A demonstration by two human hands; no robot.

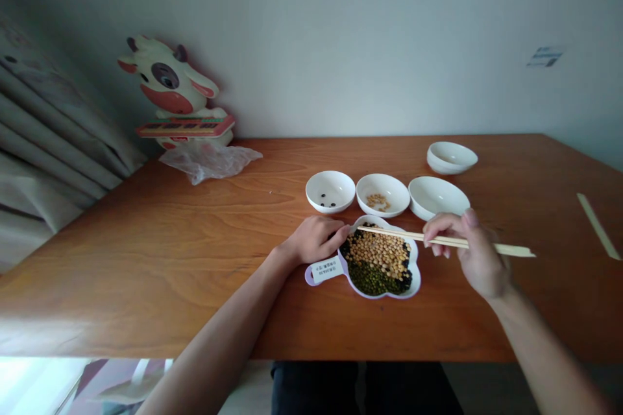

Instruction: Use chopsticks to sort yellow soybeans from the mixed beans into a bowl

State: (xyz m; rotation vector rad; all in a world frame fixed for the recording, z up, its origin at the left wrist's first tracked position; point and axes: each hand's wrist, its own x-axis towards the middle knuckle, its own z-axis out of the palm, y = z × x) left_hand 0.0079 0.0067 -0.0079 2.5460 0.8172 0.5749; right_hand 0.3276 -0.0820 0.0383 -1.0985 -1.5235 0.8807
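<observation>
My right hand (470,253) is closed round a pair of wooden chopsticks (399,232). Their tips reach the far left part of a flower-shaped white dish (416,275) with a lilac rim. Yellow soybeans (382,251), green mung beans (372,279) and black beans (405,284) lie inside it. At the dish's left rim my left hand (318,238) grips the edge, fingers curled and partly hidden. The dish's handle, with a paper label (327,270), points left. Just behind stand a white bowl (331,189) with a few black beans, another bowl (383,193) with several soybeans, and a third bowl (438,196).
Farther back on the wooden table (195,259) is another white bowl (451,159). A cow toy with a keyboard (178,94) and a crumpled plastic bag (211,161) sit at the back left. A pale strip (598,225) lies at the right.
</observation>
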